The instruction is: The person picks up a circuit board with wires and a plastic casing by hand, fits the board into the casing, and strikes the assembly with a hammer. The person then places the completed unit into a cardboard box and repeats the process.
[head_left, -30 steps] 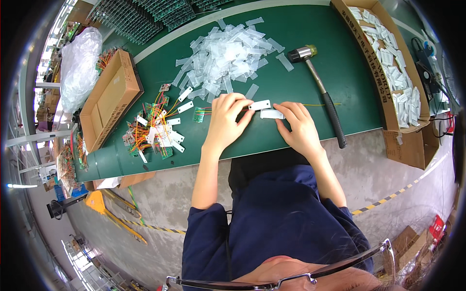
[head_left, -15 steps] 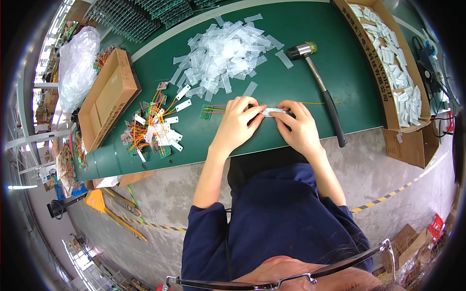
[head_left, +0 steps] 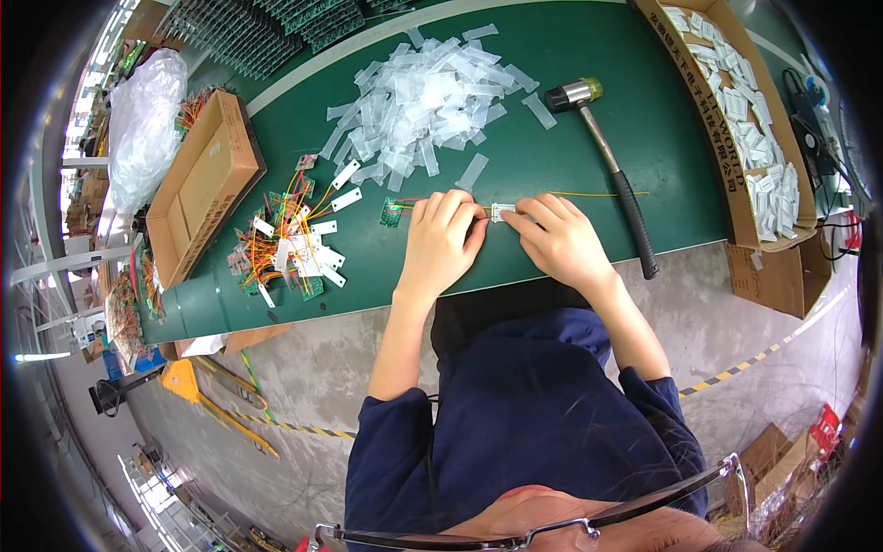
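Observation:
My left hand (head_left: 445,237) has its fingertips pinched on the wires just left of a small white plastic housing (head_left: 502,212). The thumb and fingers of my right hand (head_left: 563,239) are closed on that housing's right end, flat against the green table. Red wires run out from under my left hand to a small green circuit board (head_left: 392,212) lying at its left. A thin yellow wire (head_left: 598,194) stretches away beyond my right hand. Just above my hands lies a single clear plastic strip (head_left: 473,172).
A heap of clear plastic strips (head_left: 428,106) covers the far middle. Wired boards with white tabs (head_left: 290,244) are piled at left, near a cardboard tray (head_left: 204,189). A mallet (head_left: 618,170) lies at right, beside a carton of white parts (head_left: 713,120).
Both hands have shifted slightly left along the housing. My left fingertips have drawn back from it onto the wires, and more of the housing shows between my hands.

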A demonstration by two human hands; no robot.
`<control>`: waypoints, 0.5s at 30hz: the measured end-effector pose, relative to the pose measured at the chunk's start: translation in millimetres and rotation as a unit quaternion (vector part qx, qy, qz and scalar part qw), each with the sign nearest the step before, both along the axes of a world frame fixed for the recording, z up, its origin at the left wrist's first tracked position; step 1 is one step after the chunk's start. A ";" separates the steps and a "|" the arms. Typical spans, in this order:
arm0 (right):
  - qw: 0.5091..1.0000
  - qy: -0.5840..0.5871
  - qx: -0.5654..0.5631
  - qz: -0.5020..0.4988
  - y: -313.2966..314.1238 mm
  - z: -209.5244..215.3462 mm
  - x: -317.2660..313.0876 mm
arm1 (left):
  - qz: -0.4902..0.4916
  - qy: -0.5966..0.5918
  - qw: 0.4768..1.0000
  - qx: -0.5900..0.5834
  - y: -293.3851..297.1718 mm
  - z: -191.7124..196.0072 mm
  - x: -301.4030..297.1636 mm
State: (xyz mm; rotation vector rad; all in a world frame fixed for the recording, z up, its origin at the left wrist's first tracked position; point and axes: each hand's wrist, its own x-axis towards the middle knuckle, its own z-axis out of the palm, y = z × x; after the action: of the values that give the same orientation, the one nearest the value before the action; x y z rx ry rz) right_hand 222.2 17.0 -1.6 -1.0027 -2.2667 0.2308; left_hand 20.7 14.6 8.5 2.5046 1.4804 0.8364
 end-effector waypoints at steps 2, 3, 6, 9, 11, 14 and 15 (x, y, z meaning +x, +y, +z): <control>1.000 0.004 0.002 0.005 -0.2 -0.8 -0.3 | 0.002 -0.024 0.998 -0.051 -0.8 1.8 -0.1; 1.000 0.008 0.004 0.003 -0.4 -2.1 -0.1 | 0.002 -0.025 0.998 -0.052 -2.0 1.8 1.3; 1.000 0.013 0.001 -0.001 0.4 -3.8 0.3 | 0.006 -0.077 0.995 -0.062 -7.5 -0.4 7.9; 1.000 0.010 -0.007 -0.004 0.1 -2.5 0.6 | 0.020 -0.081 0.995 -0.058 -12.8 -7.7 9.5; 1.000 0.006 -0.012 -0.002 0.3 -2.4 0.0 | 0.011 -0.090 0.996 -0.022 -15.4 -12.3 8.7; 1.000 0.007 -0.014 -0.005 0.2 -2.8 1.4 | 0.023 -0.051 0.998 0.014 -17.4 -9.7 12.3; 1.000 0.005 -0.013 -0.006 0.1 -2.7 1.4 | 0.022 -0.051 0.998 0.014 -17.4 -10.2 12.0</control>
State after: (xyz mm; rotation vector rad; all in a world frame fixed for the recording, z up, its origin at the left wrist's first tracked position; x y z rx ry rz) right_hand 223.6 17.1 -4.3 -1.0260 -2.2528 0.2601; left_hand 32.7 -2.7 -1.7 2.4158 1.5070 0.9838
